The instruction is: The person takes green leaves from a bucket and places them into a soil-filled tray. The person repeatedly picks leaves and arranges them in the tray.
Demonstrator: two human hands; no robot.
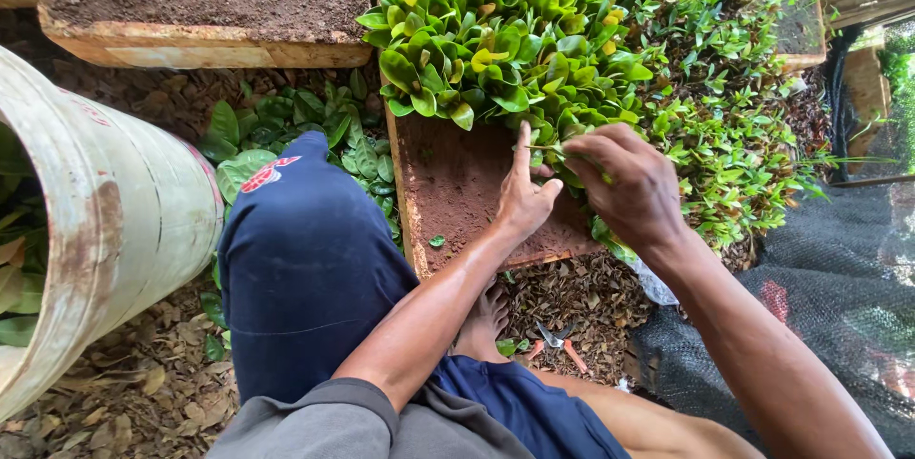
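Left hand point(522, 200) pokes one finger into the reddish soil bed point(457, 187); right hand point(624, 183) pinches a green leafy cutting point(558, 148) at two o'clock

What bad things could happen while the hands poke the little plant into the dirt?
The left hand presses a finger into the soil tray right beside planted cuttings, so it might knock them over. The right hand pinches a thin cutting, which could snap. Pruning shears lie near the bare foot.

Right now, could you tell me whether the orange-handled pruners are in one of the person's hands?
No, the pruners lie on the leaf litter near the foot, while the right hand pinches a cutting and the left hand points into soil.
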